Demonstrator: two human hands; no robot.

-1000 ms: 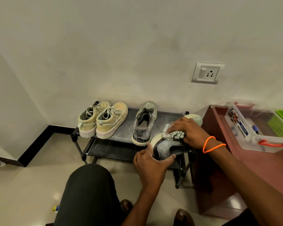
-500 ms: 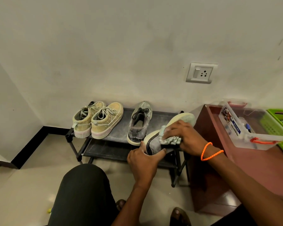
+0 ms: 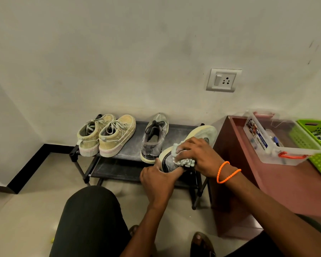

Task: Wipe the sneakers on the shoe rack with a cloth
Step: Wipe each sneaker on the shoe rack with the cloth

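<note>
A low black shoe rack point(image 3: 176, 129) stands against the wall. On its top shelf sit a pair of beige sneakers point(image 3: 107, 135) at the left and one grey sneaker point(image 3: 154, 140) in the middle. A second grey sneaker point(image 3: 200, 133) is tipped on its side at the rack's right end, pale sole facing left. My left hand point(image 3: 156, 180) grips its heel from below. My right hand point(image 3: 196, 154) holds a pale green cloth point(image 3: 185, 161) pressed on the shoe's side. The cloth is mostly hidden under my fingers.
A dark red cabinet point(image 3: 278, 184) stands right of the rack, carrying a clear plastic box point(image 3: 278, 143) and a green basket point(image 3: 315, 145). A wall socket point(image 3: 223, 80) is above. My knee point(image 3: 89, 219) and sandalled feet are on the tiled floor in front.
My right hand with the cloth has slid along the tipped sneaker's side, from nearer the toe towards the heel. The left hand keeps its grip on the heel.
</note>
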